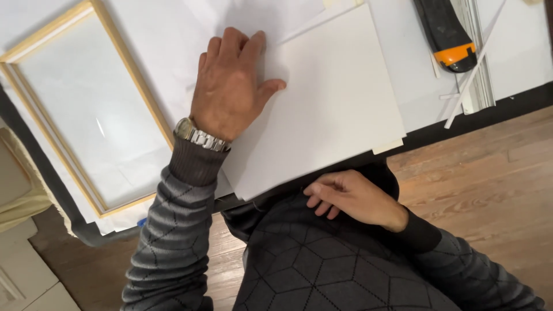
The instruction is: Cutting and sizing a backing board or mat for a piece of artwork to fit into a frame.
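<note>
The left hand (230, 86) lies flat, fingers spread, on a white board (334, 103). The right hand (351, 198) rests loosely curled against the grey sweater (311, 259), just below the board's edge. Left of the left hand lies a wooden frame (129, 75). Far above the right hand lies a black-and-orange cutter (449, 34).

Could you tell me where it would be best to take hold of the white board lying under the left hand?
Probably the near edge of the white board, from the person's side: it overhangs the table edge, so fingers can slip beneath. The left hand lies flat on its far-left part.
</note>
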